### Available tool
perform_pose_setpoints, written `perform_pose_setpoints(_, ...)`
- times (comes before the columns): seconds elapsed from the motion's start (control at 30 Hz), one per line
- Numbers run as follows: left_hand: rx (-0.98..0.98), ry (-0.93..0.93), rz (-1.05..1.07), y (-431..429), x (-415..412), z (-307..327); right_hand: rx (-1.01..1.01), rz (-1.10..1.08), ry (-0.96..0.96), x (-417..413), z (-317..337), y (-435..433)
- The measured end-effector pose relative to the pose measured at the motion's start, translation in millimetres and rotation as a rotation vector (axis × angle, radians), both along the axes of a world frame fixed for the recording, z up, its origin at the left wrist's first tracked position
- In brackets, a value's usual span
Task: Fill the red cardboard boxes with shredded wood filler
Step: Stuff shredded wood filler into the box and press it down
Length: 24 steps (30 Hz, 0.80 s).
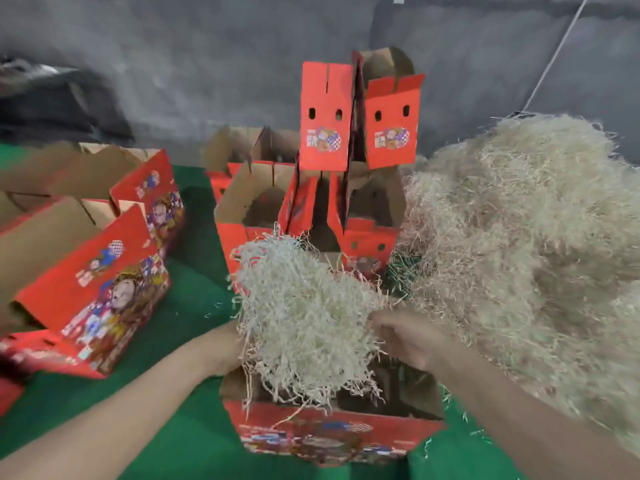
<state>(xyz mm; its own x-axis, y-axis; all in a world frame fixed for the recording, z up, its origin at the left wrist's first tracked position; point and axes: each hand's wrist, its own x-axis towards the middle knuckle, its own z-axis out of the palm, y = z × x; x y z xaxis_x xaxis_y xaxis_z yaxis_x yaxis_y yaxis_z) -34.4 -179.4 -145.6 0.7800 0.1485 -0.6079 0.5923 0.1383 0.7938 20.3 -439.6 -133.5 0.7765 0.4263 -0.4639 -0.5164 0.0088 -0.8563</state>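
Red boxes (104,278) lie tipped at far left on green cover (194,306). Your left hand (225,348) presses against clump of shredded filler (304,317) from left; fingers buried, grip unclear. Clump hangs over open red box (332,434) just before you, strands trailing inside. Your right hand (408,337) curls fingers into clump's right edge. Upright boxes (325,116) stand behind. Big filler pile (519,237) lies at right.

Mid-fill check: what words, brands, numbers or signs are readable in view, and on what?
No text can be read anywhere in view.
Nearest red box: colourful print across the front, too blurred to read.
Tilted red boxes on the left: cartoon picture and small label patches, too blurred.
Raised red boxes at the back: small printed patches, too small.
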Motion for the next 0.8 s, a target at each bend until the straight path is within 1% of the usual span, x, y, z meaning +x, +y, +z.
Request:
perform_pose_setpoints(0.03,-0.024,0.037,-0.012,0.7,1.6,4.1,-0.039,-0.026,0.008,-0.9,-2.4,-2.0)
perform_pose_setpoints(0.07,-0.128,0.038,-0.085,6.6,0.7,4.9,-0.08,-0.046,0.019,-1.8,-4.5,-4.9)
perform_pose_setpoints(0.1,-0.223,-0.079,-0.275,9.4,-5.8,11.4,-0.127,-0.06,0.034,-3.5,-5.8,-8.7)
perform_pose_setpoints(0.13,-0.293,-0.195,-0.406,12.6,-9.7,16.2,-0.169,-0.054,0.052,-4.9,-8.7,-13.5)
perform_pose_setpoints(0.17,-0.464,-0.195,-0.368,16.2,-8.5,14.5,-0.22,-0.041,0.058,-5.5,-12.4,-17.8)
perform_pose_setpoints(0.2,-0.551,-0.157,-0.344,18.2,-6.2,7.8,-0.265,-0.018,0.051,-7.5,-14.5,-20.1)
perform_pose_setpoints(0.23,-0.553,-0.114,-0.384,14.8,-4.0,5.0,-0.296,0.014,0.037,-10.3,-16.3,-19.5)
perform_pose_setpoints(0.3,-0.335,-0.023,-0.505,-6.2,-1.2,2.7,-0.308,0.097,0.028,-16.6,-20.8,-11.7)
perform_pose_setpoints(0.33,-0.2,0.024,-0.533,-19.8,1.1,0.5,-0.281,0.149,0.046,-19.8,-23.7,-4.8)
perform_pose_setpoints(0.4,-0.023,0.091,-0.529,-42.0,9.1,-8.5,-0.243,0.204,0.088,-26.1,-26.8,11.6)
perform_pose_setpoints(0.47,0.113,0.115,-0.504,-54.2,20.4,-18.5,-0.219,0.167,0.106,-25.6,-28.4,23.1)
perform_pose_setpoints(0.57,0.246,0.113,-0.503,-54.8,35.3,-25.6,-0.201,0.005,0.186,-20.7,-29.2,24.1)
perform_pose_setpoints(0.63,0.31,0.102,-0.509,-44.0,40.2,-30.0,-0.275,-0.1,0.203,-17.7,-27.4,11.4)
perform_pose_setpoints(0.7,0.333,0.094,-0.506,-29.5,41.8,-33.7,-0.349,-0.154,0.187,-17.7,-25.6,-2.6)
perform_pose_setpoints(0.77,0.34,0.089,-0.517,-22.1,42.2,-37.0,-0.353,-0.219,0.203,-17.5,-22.2,-10.3)
perform_pose_setpoints(0.8,0.344,0.091,-0.539,-21.7,42.4,-37.8,-0.354,-0.217,0.205,-17.4,-20.7,-13.1)
